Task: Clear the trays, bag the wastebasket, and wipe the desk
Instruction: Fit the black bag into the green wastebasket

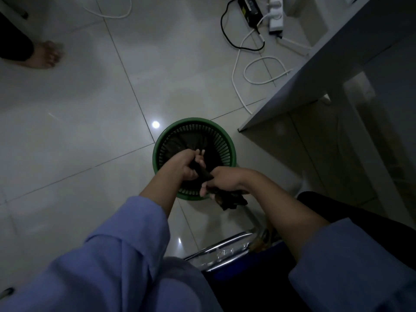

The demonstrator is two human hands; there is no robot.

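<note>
A green slatted wastebasket [216, 128] stands on the tiled floor below me, with a black plastic bag [180, 143] inside it. My left hand [188, 165] grips a twisted neck of the black bag over the basket's middle. Just to its right, my right hand [225, 180] holds the same twisted strip, and a bunched loose end of the bag [231, 202] hangs under it over the basket's near rim. Both sleeves are light blue.
A grey desk [315, 70] edge runs along the right. White and black cables [254, 70] and a power strip [275, 14] lie on the floor beyond the basket. Another person's bare foot [45, 55] stands at far left. A chrome chair frame [222, 248] is near me.
</note>
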